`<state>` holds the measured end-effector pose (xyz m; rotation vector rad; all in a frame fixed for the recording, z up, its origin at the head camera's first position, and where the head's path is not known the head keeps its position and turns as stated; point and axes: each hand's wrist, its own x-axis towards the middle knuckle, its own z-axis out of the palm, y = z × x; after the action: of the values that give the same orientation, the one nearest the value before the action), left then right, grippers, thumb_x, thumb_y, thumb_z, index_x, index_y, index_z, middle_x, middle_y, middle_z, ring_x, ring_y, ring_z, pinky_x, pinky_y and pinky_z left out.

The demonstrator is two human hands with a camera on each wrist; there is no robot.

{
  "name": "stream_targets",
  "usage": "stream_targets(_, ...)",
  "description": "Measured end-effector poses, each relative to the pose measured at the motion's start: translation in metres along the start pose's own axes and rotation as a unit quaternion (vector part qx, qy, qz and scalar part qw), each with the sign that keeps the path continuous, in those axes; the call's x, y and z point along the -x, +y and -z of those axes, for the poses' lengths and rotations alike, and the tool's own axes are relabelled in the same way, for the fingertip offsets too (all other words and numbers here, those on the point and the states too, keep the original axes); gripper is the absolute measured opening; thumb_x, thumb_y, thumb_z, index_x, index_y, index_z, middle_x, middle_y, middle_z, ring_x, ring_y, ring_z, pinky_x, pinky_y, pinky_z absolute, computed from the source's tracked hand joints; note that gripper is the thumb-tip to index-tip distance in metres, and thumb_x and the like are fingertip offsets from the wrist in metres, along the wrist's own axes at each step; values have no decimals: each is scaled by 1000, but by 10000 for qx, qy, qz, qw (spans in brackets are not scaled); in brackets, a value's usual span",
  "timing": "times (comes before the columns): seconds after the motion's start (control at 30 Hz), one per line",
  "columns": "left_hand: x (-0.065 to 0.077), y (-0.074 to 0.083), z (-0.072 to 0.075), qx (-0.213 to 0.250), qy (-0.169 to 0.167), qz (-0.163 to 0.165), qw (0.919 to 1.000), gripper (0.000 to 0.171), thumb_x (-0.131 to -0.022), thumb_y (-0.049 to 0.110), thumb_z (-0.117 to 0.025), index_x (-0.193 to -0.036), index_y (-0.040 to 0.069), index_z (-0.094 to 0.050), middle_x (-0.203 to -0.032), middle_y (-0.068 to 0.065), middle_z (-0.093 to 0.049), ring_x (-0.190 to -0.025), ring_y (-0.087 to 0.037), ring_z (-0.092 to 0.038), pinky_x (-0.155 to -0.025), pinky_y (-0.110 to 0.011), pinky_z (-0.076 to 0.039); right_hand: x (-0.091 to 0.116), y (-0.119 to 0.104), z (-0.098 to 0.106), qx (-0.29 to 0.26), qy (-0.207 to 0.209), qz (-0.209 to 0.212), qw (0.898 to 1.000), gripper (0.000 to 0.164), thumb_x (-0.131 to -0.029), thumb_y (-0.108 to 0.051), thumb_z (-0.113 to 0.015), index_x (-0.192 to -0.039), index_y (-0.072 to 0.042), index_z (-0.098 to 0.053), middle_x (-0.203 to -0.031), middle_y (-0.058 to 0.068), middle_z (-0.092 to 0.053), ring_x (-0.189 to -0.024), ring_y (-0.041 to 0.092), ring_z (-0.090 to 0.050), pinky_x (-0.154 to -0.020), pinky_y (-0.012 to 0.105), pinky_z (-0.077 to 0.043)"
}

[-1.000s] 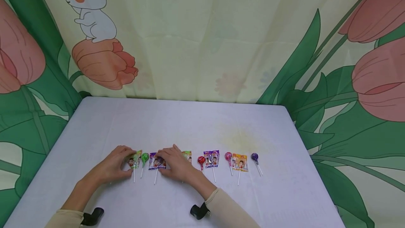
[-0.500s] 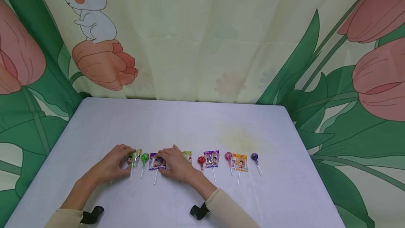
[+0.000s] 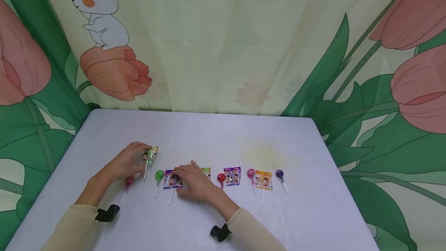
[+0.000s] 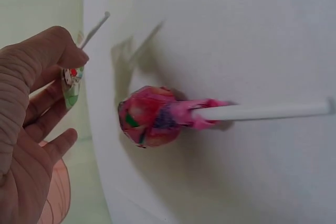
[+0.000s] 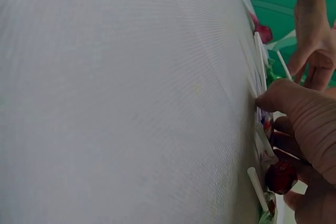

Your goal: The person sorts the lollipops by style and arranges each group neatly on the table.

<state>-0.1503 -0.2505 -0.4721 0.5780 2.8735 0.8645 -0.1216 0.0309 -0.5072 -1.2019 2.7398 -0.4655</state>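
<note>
My left hand (image 3: 130, 160) pinches a lollipop in a green, clear-edged wrapper (image 3: 149, 156), raised over the table with its white stick hanging down. Below that wrist lies a pink ball lollipop (image 4: 152, 116), stick toward me. A green ball lollipop (image 3: 159, 175) and a lollipop in a flat purple wrapper (image 3: 172, 180) follow to the right in a row. At the purple wrapper's right side, my right hand (image 3: 195, 182) holds its edge between thumb and fingers. A dark red ball lollipop (image 5: 281, 177) shows beneath the right hand, which hides it in the head view.
Rightward the row continues: a green-wrapped lollipop (image 3: 206, 172), a red ball (image 3: 221, 177), a purple wrapper (image 3: 232, 176), a pink ball (image 3: 251, 173), an orange wrapper (image 3: 263, 180) and a dark purple ball (image 3: 280, 174). A patterned curtain (image 3: 209, 49) hangs behind the white table (image 3: 216, 134).
My left hand has lifted the green-wrapped lollipop up and away from the row, uncovering the pink ball lollipop. The right hand has stayed at the purple wrapper.
</note>
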Motion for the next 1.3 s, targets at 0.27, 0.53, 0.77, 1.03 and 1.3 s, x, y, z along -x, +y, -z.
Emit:
stream_targets(0.27,-19,-9,2,-18,-16,-77,10000,61,-78,-4,-79,-135,-7,-58,-130,-25,-57,-124,-45,-53,-102,-62,-49,0,-3,4,187,-62,89,9998,56,-95,-32,-70,-145,-12,-55,-150,2,-55,-143,15,-45,-126,46,-22)
stream_targets(0.53,-33,-22,0,-46,-95,90,9999,61,-79,-2,-79,-135,-11,-57,-132,-28,-57,-126,-47,-51,-106,-65,-43,0,-2,1,327,52,144,9993,54,-95,-32,-70,-143,-13,-56,-146,2,-57,-141,15,-47,-126,44,-23)
stream_targets(0.77,-38,-30,-5,-8,-180,257,9995,61,-80,-1,-80,-134,-12,-56,-132,-30,-56,-127,-49,-50,-108,-65,-41,0,-4,1,313,167,176,9992,53,-93,-32,-72,-141,-12,-59,-142,2,-60,-138,15,-50,-125,46,-26)
stream_targets(1.03,-44,-35,-8,-74,-254,353,9990,59,-79,-2,-81,-132,-13,-58,-130,-30,-58,-125,-49,-52,-108,-64,-42,0,-3,-1,273,264,182,9991,51,-93,-30,-72,-139,-12,-61,-140,0,-61,-136,14,-51,-125,46,-27)
stream_targets(1.3,-47,-37,-8,42,-268,331,9991,58,-79,-3,-80,-131,-13,-58,-129,-30,-58,-123,-49,-52,-106,-65,-43,-1,-2,-3,307,365,201,9987,50,-92,-31,-73,-137,-13,-63,-137,-1,-63,-134,13,-53,-124,46,-29)
